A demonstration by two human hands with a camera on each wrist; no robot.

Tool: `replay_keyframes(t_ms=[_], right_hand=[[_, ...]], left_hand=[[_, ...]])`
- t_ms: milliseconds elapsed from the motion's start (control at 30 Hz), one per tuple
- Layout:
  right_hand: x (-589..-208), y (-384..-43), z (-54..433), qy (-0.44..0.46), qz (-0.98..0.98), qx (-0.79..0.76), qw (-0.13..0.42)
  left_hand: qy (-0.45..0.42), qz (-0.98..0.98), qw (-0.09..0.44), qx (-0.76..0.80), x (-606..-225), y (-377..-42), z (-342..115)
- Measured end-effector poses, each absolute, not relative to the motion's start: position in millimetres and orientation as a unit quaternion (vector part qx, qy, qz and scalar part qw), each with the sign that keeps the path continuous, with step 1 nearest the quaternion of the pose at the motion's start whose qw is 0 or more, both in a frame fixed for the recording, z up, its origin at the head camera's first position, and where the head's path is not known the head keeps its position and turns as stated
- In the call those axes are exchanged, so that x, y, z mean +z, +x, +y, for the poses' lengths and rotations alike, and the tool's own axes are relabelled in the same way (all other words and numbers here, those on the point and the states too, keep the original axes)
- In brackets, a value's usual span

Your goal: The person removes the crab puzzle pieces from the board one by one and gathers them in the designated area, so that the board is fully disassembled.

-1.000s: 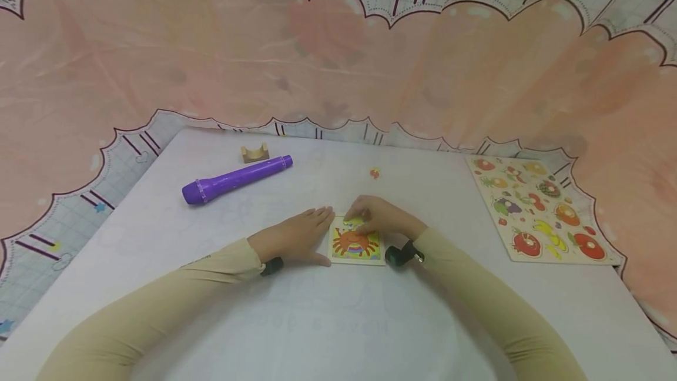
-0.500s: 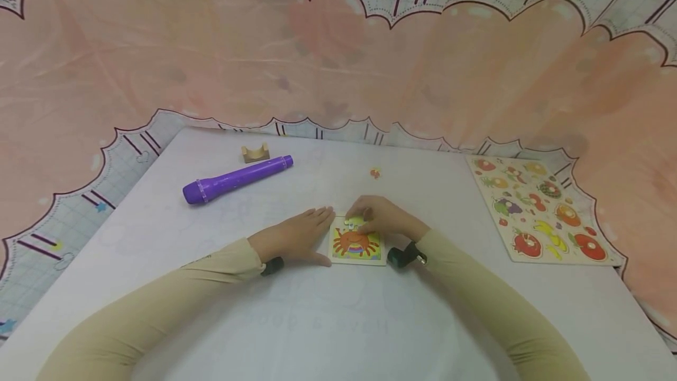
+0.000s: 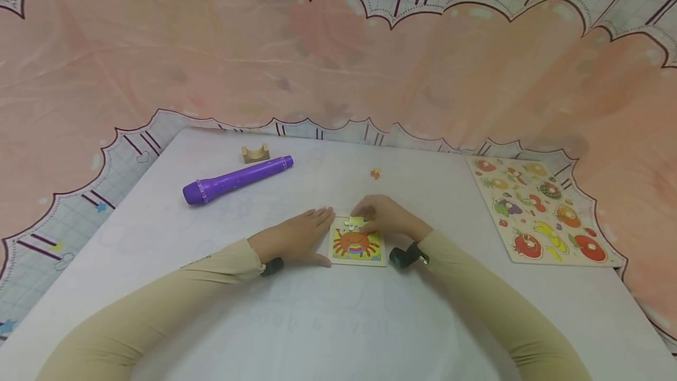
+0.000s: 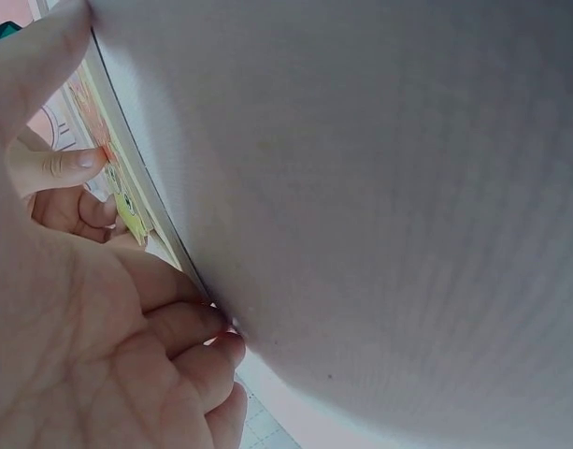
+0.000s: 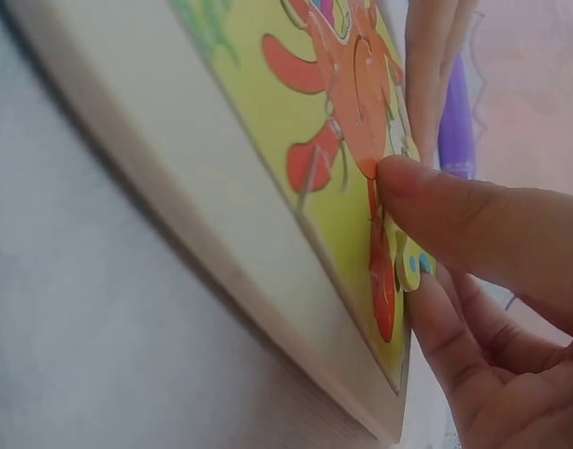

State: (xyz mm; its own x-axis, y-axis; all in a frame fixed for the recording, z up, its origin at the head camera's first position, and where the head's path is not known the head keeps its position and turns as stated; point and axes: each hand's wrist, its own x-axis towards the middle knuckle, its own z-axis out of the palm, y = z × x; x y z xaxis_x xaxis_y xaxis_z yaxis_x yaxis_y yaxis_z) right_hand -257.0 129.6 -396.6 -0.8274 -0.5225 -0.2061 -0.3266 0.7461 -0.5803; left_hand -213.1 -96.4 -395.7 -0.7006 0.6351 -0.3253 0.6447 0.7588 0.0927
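While the left hand (image 3: 294, 236) steadies the crab puzzle (image 3: 358, 263) with relaxed fingers, the right hand (image 3: 388, 216), its fingers pinching a yellow piece (image 5: 411, 267), should keep it level, unforced.

Cannot read any word or number for certain. Can see pale lettering (image 3: 322, 323) on the table (image 3: 296, 354), too faint to make out, and a tiny dark marking (image 3: 196, 261) on the left sleeve (image 3: 158, 298), too small to read.
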Motion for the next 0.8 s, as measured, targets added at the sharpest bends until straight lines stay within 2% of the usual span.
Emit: replay_keyframes(t_ms=[800], right_hand=[[-398.3, -256.0, 128.8, -0.195, 0.923, -0.29, 0.158]], left_hand=[[0.346, 0.922, 0.172, -0.009, -395.7, -213.5, -96.0]])
